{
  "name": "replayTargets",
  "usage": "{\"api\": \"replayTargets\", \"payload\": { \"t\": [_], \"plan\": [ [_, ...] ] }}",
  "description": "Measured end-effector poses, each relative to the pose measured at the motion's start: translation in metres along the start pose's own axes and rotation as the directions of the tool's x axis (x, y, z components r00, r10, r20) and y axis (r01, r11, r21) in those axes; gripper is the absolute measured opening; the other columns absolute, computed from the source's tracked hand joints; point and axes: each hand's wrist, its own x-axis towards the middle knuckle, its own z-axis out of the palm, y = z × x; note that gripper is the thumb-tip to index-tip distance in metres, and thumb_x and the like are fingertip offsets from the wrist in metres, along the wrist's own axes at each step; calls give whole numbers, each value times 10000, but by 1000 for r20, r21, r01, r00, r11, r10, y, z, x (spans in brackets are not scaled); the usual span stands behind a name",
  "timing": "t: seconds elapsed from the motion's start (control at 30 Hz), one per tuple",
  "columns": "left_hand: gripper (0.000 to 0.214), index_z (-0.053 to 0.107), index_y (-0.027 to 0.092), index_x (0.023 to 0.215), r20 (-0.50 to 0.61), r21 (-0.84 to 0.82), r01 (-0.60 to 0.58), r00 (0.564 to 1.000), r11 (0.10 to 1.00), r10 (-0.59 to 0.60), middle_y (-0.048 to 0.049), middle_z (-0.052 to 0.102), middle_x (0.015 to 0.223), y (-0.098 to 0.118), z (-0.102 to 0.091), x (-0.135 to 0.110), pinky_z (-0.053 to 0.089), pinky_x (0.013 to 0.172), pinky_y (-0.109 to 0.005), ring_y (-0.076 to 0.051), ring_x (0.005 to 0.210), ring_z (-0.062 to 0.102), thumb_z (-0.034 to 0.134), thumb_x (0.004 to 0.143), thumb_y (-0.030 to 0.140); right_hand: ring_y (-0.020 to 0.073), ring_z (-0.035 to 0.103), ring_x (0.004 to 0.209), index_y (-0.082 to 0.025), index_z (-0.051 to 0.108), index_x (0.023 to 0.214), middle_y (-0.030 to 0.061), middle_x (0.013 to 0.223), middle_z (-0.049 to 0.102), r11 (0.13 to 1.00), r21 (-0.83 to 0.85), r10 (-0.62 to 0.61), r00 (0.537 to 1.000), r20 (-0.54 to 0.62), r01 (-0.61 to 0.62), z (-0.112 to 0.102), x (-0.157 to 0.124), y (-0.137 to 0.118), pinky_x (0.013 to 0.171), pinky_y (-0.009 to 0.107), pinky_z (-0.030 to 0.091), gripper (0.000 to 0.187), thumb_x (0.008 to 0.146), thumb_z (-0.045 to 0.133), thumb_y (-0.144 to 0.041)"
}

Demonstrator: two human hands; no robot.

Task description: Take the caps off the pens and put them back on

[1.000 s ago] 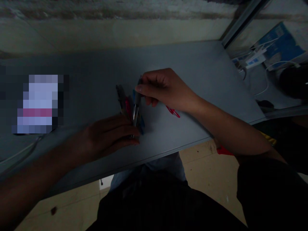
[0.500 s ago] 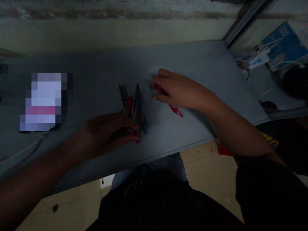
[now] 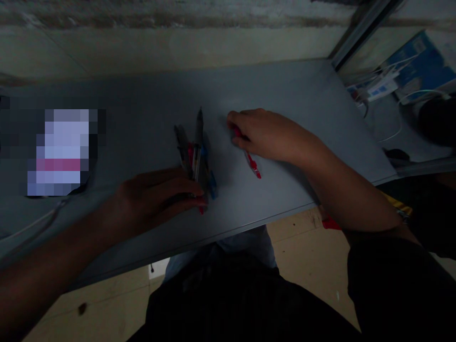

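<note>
Several pens (image 3: 195,152), dark, red and blue, lie bunched side by side on the grey table (image 3: 285,95). My left hand (image 3: 156,197) rests on their near ends, fingers curled over them and pressing them together. To the right, my right hand (image 3: 265,133) has its fingers closed on a red pen (image 3: 252,164), whose clip end sticks out below the hand, low over the table.
A blurred-out object (image 3: 60,152) sits at the table's left. At the far right are white cables (image 3: 384,80), a blue box (image 3: 423,61) and a dark round object (image 3: 438,118). The table's front edge runs just below my hands.
My right hand let go of the dark pen it held over the bunch, moved right and closed on the red pen. My left hand stayed on the bunch.
</note>
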Motion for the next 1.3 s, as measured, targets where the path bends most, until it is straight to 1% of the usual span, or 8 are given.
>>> {"api": "replayTargets", "payload": {
  "t": [0.3,0.5,0.67,0.8,0.97,1.07,1.2,1.3],
  "plan": [
    [203,751,258,1225,7,-67,2,1000,998,-2,4,838,1022,-1,2,-1,699,774,-213,-121,873,846,597,1237,388,312,772,1038,-135,720,1445,197,1316,811,999,-29,26,999,-41,-28,-2,-5,-5,776,372,454,367,1101,651,-242],
    [276,749,240,1261,-6,-40,-6,1000,999,6,-15,856,1057,-3,3,-2,691,778,-207,-122,880,859,614,1220,477,338,774,1128,-102,716,1453,218,1361,791,999,-26,33,999,-34,-34,0,-4,-5,824,385,488,377,1114,657,-255],
    [227,720,240,1182,-14,19,-6,1000,1000,6,28,862,983,2,-1,2,683,780,-174,-93,845,861,598,1231,425,325,742,1166,-111,680,1508,206,1401,754,1000,16,9,998,-62,-8,-1,-4,-4,934,407,525,410,1125,669,-257],
    [251,745,246,1214,-3,-16,3,1000,1000,-3,13,873,1020,2,-1,-1,698,761,-191,-108,859,866,603,1229,452,315,654,1289,-177,748,1291,175,1352,740,995,87,-37,975,-219,57,-9,-2,-8,1114,415,487,307,1171,638,-437],
    [199,745,236,1206,-11,7,2,1000,1000,-2,2,880,1043,1,1,-4,709,835,-193,-107,903,870,629,1226,396,193,636,953,-231,566,828,53,906,646,898,341,-170,934,-313,277,-5,0,-23,942,343,464,521,1251,439,-509],
    [206,748,244,1235,7,-45,-6,1000,999,7,-10,876,1069,0,3,-6,719,856,-218,-121,918,868,643,1221,421,154,592,845,-227,514,781,2,833,580,823,428,-240,912,-334,373,5,0,-32,877,315,445,544,1233,520,-530],
    [152,738,269,1249,32,-59,-11,999,998,13,10,870,1040,0,3,-8,702,818,-204,-119,873,859,640,1224,383,126,537,754,-228,531,790,-29,796,566,744,538,-221,906,-360,396,13,0,-35,805,300,421,489,1205,606,-476],
    [149,737,258,1262,23,-32,0,1000,999,1,-11,873,1079,0,2,-12,700,911,-217,-126,946,862,631,1226,356,118,470,691,-238,484,766,-57,723,479,684,586,-205,886,-415,434,14,1,-34,757,308,381,491,1184,649,-437]
  ]
}}
